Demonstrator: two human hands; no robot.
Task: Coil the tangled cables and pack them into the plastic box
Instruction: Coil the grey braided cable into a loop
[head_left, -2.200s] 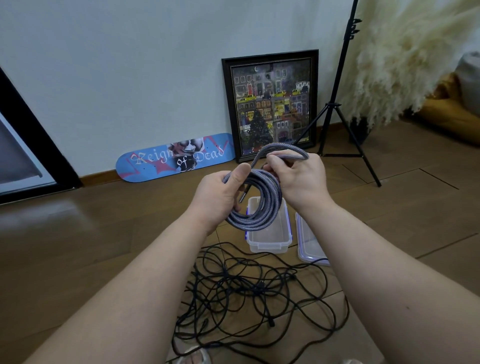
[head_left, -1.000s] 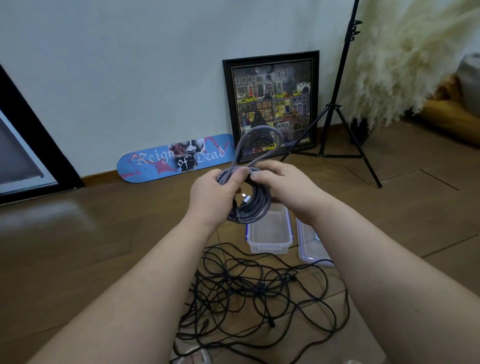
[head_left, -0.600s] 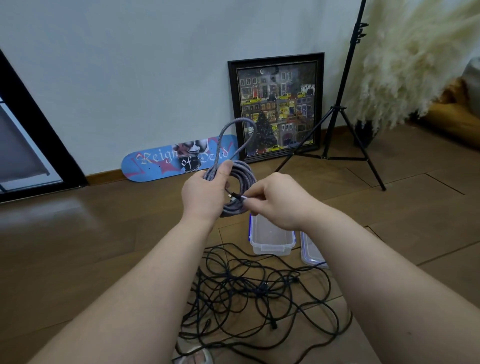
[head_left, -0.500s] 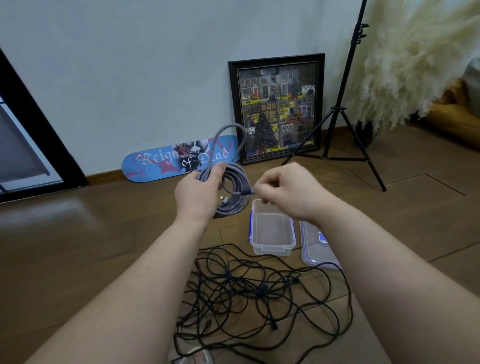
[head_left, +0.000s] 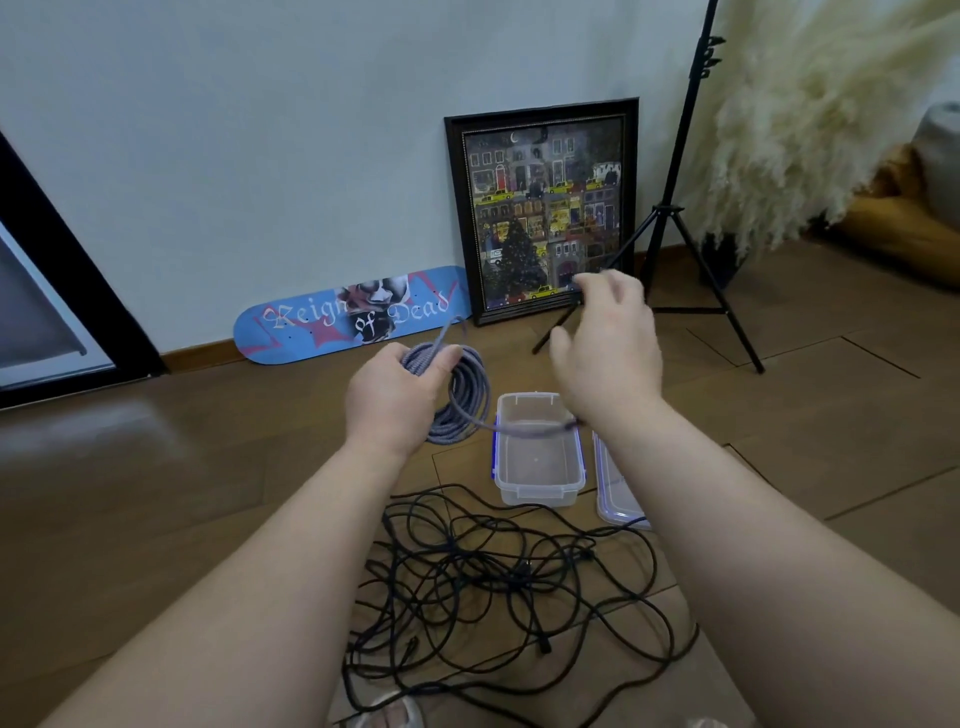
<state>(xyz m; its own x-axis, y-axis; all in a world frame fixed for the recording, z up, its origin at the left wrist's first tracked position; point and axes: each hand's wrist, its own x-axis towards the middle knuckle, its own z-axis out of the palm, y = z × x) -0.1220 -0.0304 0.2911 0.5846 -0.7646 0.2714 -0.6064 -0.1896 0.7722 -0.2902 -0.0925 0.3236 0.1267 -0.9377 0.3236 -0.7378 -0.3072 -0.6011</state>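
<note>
Surface: wooden plank floor (head_left: 156, 493).
Below left hand (head_left: 395, 400): tangle of black cables (head_left: 498, 577).
Below right hand (head_left: 608, 353): 1 clear plastic box (head_left: 537, 488), open; lid (head_left: 615, 501) just beside.
Beyond hands: skateboard deck (head_left: 311, 325), framed picture (head_left: 545, 208), tripod (head_left: 675, 208).

Only legible text: "Reign of Dead", on the blue skateboard deck (head_left: 353, 314) lying on its edge against the wall at about 11 o'clock from the clear plastic box (head_left: 537, 483). "Reign" and "Dead" are in pale blackletter across the deck; "of" is smaller, on the dark patch at centre. The framed picture (head_left: 543, 208) at 12 o'clock shows shopfronts and yellow cars, but no lettering there resolves.
</note>
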